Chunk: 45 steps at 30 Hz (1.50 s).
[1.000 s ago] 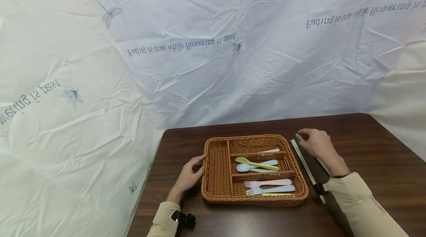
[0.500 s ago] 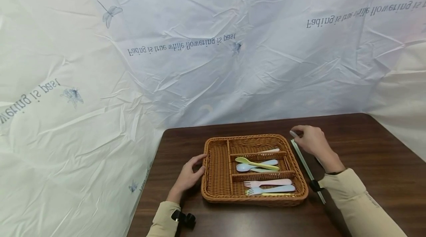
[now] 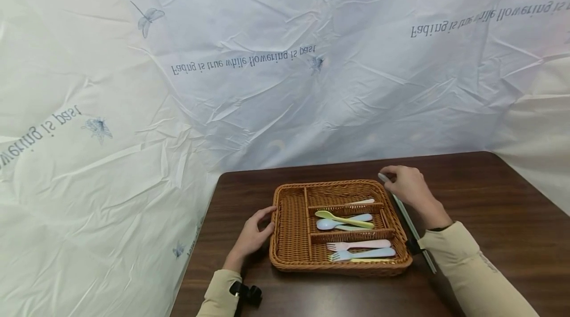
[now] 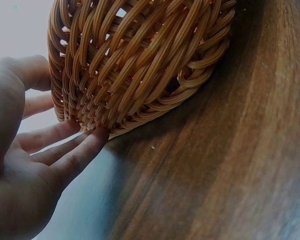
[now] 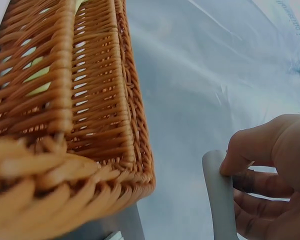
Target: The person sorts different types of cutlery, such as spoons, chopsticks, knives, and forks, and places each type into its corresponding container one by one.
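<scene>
"What does the left hand (image 3: 254,234) touch?"
"The side of a brown wicker basket (image 3: 291,230), flat on the desk (image 3: 494,203), divided inside."
"And the right hand (image 3: 410,187)?"
"It pinches a smooth, pale-grey utensil (image 5: 220,197) near its rounded end, by the basket's far right corner."

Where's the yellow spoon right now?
In the head view, the yellow spoon lies in the right part of the wicker basket, in the middle of three compartments, across the light-blue spoon and one divider beyond the pink fork.

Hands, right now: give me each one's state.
Left hand: open, touching the basket.
Right hand: holding a pale handle; its other end is hidden.
</scene>
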{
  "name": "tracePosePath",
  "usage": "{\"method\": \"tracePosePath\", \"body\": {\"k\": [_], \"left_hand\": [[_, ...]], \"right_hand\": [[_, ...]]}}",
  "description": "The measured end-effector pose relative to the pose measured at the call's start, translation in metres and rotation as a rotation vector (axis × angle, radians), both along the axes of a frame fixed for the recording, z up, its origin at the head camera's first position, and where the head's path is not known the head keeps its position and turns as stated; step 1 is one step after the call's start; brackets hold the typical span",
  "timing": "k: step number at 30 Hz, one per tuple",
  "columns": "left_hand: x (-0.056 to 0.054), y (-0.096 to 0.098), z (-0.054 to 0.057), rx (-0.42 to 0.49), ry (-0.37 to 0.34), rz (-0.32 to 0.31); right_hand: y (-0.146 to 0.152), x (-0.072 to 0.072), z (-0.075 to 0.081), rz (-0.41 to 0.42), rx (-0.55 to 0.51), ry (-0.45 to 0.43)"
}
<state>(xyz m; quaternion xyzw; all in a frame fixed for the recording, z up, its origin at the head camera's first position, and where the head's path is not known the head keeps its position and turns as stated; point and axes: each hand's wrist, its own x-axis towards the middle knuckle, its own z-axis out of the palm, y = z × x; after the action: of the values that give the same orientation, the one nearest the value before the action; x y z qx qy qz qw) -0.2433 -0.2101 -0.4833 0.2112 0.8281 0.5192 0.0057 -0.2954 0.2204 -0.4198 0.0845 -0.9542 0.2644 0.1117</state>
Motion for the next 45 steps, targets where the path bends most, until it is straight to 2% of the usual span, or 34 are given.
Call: {"method": "tracePosePath", "body": {"k": [7,20,30,36,45], "left_hand": [[0.000,0.001,-0.002,0.010,-0.004,0.010],[-0.001,0.000,-0.002,0.004,-0.004,0.020],[0.000,0.001,0.000,-0.008,-0.003,0.012],[0.000,0.000,0.000,-0.005,-0.009,0.009],[-0.002,0.000,-0.002,-0.013,0.021,0.012]], "right_hand": [[-0.006,-0.002,0.005,0.007,0.022,0.031],[-0.020,-0.006,0.009,0.018,0.017,0.007],[-0.027,-0.007,0.013,0.057,0.044,0.052],[-0.032,-0.007,0.015,0.057,0.049,0.030],[-0.040,-0.010,0.017,0.057,0.046,0.014]]}}
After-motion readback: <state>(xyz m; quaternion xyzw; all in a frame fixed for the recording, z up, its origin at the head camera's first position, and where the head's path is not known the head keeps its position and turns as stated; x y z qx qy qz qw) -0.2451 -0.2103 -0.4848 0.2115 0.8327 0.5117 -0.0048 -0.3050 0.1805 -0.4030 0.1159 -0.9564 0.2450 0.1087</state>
